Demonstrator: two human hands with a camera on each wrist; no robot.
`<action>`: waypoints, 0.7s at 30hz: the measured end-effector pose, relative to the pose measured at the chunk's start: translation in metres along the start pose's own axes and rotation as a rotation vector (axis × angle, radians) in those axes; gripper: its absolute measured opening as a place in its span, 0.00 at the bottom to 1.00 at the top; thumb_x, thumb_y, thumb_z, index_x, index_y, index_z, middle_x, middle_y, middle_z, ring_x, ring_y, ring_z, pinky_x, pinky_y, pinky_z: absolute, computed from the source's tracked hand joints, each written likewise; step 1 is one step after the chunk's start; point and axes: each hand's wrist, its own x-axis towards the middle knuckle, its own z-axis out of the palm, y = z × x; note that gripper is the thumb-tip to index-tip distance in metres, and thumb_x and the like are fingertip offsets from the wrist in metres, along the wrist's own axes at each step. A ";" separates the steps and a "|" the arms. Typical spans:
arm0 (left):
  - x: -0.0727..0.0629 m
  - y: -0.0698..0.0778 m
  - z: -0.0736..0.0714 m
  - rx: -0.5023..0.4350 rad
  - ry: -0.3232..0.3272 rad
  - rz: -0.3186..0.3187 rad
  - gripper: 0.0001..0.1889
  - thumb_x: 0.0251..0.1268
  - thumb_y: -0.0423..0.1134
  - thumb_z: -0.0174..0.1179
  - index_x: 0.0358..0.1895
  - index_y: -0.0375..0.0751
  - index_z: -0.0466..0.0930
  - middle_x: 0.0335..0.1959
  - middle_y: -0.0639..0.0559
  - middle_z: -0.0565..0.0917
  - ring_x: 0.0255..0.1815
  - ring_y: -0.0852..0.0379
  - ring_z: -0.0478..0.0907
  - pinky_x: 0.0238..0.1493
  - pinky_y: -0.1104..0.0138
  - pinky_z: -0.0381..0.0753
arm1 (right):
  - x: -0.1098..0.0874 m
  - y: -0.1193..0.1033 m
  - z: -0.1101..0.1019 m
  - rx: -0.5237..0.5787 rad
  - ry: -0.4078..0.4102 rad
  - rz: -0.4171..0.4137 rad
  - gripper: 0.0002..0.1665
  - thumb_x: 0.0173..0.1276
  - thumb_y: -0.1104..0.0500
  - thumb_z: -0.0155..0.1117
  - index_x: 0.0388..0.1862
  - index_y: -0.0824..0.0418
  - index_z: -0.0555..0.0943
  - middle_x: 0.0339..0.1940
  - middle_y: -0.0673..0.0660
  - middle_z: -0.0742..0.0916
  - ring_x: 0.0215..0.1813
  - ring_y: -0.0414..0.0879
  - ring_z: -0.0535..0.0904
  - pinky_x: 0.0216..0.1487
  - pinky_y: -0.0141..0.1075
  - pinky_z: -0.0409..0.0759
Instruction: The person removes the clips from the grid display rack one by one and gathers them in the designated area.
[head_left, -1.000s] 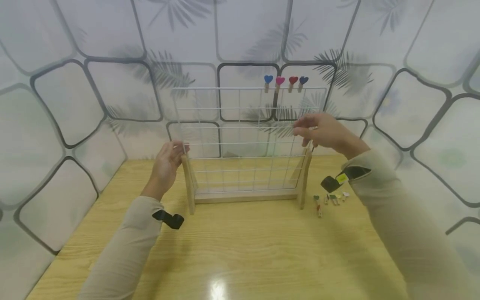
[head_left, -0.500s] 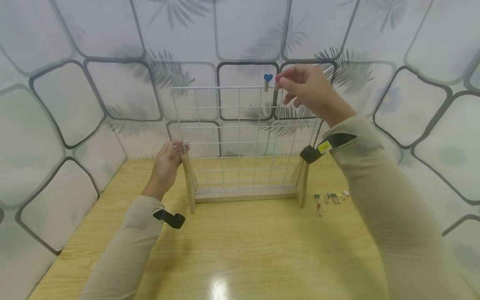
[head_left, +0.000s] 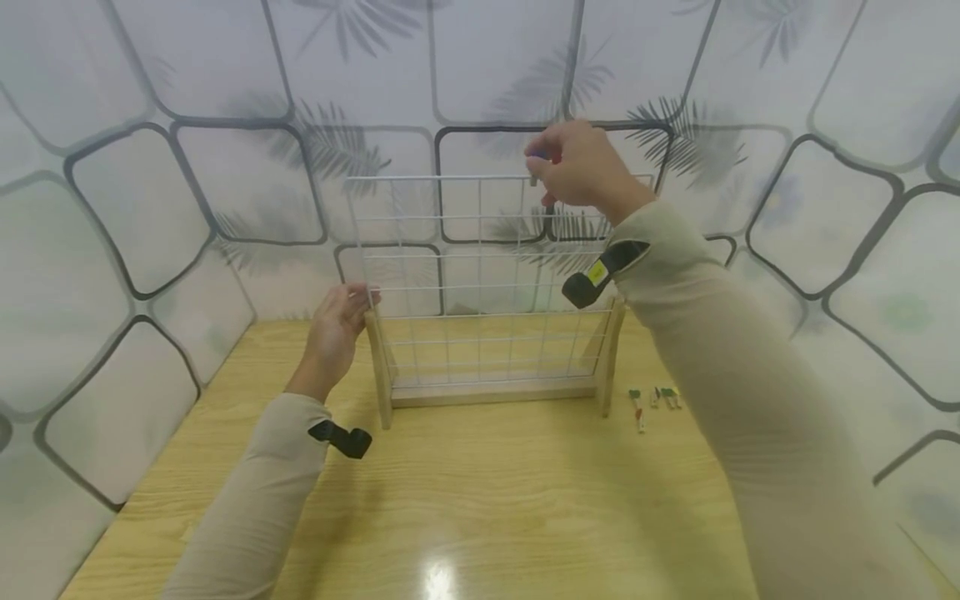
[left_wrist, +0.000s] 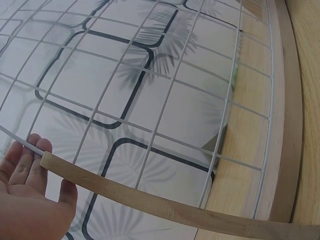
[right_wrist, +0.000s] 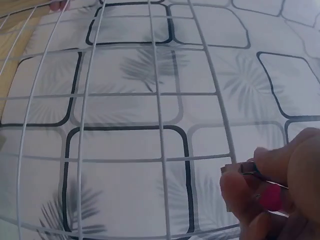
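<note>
In the head view, my right hand (head_left: 581,167) is at the top bar of a white wire grid rack (head_left: 459,177), pinching a wooden heart clothespin (head_left: 534,179) with a blue heart. Fingers cover most of that clothespin. A pink heart clothespin (right_wrist: 270,197) shows among the fingers in the right wrist view. Low on the rack's left side, my left hand (head_left: 335,333) touches the wire edge with nearly straight fingers. The left wrist view has its thumb beside the end of the wooden upright (left_wrist: 100,182).
Several loose small clothespins (head_left: 654,397) lie on the wood-grain table (head_left: 480,483), right of the rack's foot. The rack's wooden base (head_left: 492,390) stands near the patterned wall (head_left: 247,50) behind it.
My right hand has risen from the rack's right side to the top bar, then shifted left from the pink clothespin to the blue one. The left hand stays in place.
</note>
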 end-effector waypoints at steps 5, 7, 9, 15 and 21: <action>0.000 0.000 0.000 0.001 -0.003 -0.003 0.14 0.82 0.43 0.31 0.50 0.42 0.67 0.45 0.59 0.81 0.52 0.61 0.74 0.58 0.69 0.70 | 0.002 0.000 0.010 -0.061 0.124 -0.013 0.15 0.75 0.55 0.55 0.55 0.59 0.80 0.40 0.54 0.81 0.33 0.43 0.84 0.45 0.37 0.73; 0.001 0.000 0.000 -0.003 -0.004 -0.002 0.14 0.82 0.43 0.31 0.49 0.42 0.67 0.44 0.59 0.81 0.52 0.61 0.74 0.58 0.69 0.70 | 0.001 0.004 0.016 0.018 0.179 -0.022 0.13 0.73 0.57 0.58 0.53 0.60 0.80 0.40 0.54 0.81 0.32 0.44 0.84 0.42 0.34 0.73; 0.001 0.000 -0.001 -0.002 -0.007 0.000 0.14 0.82 0.43 0.31 0.49 0.42 0.67 0.44 0.60 0.81 0.53 0.60 0.74 0.59 0.69 0.70 | 0.000 0.008 0.021 0.120 0.210 -0.031 0.13 0.73 0.59 0.59 0.53 0.61 0.80 0.40 0.54 0.81 0.31 0.44 0.84 0.37 0.32 0.75; 0.001 0.001 -0.001 0.004 -0.015 -0.003 0.14 0.82 0.43 0.32 0.50 0.41 0.67 0.44 0.60 0.82 0.53 0.60 0.74 0.57 0.69 0.71 | -0.001 0.014 0.022 0.364 0.251 -0.031 0.11 0.71 0.62 0.60 0.51 0.63 0.80 0.43 0.54 0.83 0.26 0.43 0.83 0.20 0.27 0.72; 0.001 0.002 -0.002 -0.004 -0.006 -0.006 0.14 0.82 0.43 0.32 0.50 0.42 0.67 0.44 0.60 0.82 0.54 0.59 0.74 0.58 0.69 0.71 | -0.009 0.005 0.010 0.753 0.207 -0.033 0.13 0.70 0.61 0.62 0.51 0.64 0.79 0.45 0.55 0.82 0.22 0.43 0.79 0.16 0.27 0.70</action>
